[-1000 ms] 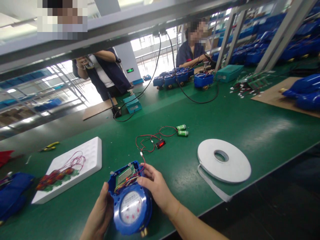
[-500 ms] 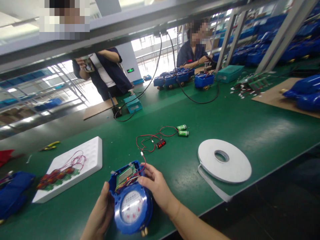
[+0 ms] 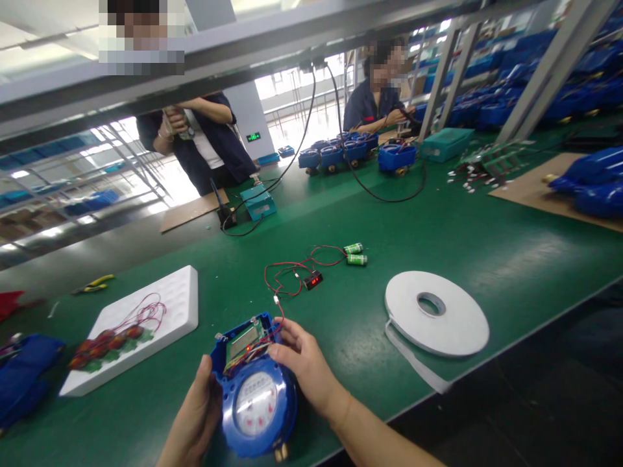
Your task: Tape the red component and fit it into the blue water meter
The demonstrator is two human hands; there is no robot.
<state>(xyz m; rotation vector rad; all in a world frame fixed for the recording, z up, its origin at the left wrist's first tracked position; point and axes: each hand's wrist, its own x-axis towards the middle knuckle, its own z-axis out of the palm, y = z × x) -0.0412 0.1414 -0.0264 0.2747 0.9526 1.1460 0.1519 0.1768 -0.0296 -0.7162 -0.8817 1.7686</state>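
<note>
At the far left edge of the green workbench (image 3: 438,220) a blue housing (image 3: 22,383) is seen, and beyond it yellow-handled pliers (image 3: 92,284) lie flat. Just right of these a white foam tray (image 3: 180,298) is laid at an angle, with a bundle of green circuit boards and red wires (image 3: 114,337) resting on its near end. At the near edge of the bench a blue water meter (image 3: 256,399) is held between both hands, its round dial facing up and its open top compartment showing a small display board and a red light. The left hand (image 3: 195,418) is wrapped against the meter's left side, fingers curled around the housing. The right hand (image 3: 304,366) is closed on the meter's right upper edge, the thumb pressed on the rim beside the board. A red wire is led from the meter back to a small red digital readout (image 3: 312,280), and on to two green batteries (image 3: 355,254) lying side by side. Further right a large white tape roll (image 3: 457,324) lies flat, its loose end trailing toward the bench edge. At the far side two other people are seen at work, near a row of blue meters (image 3: 355,152).
</note>
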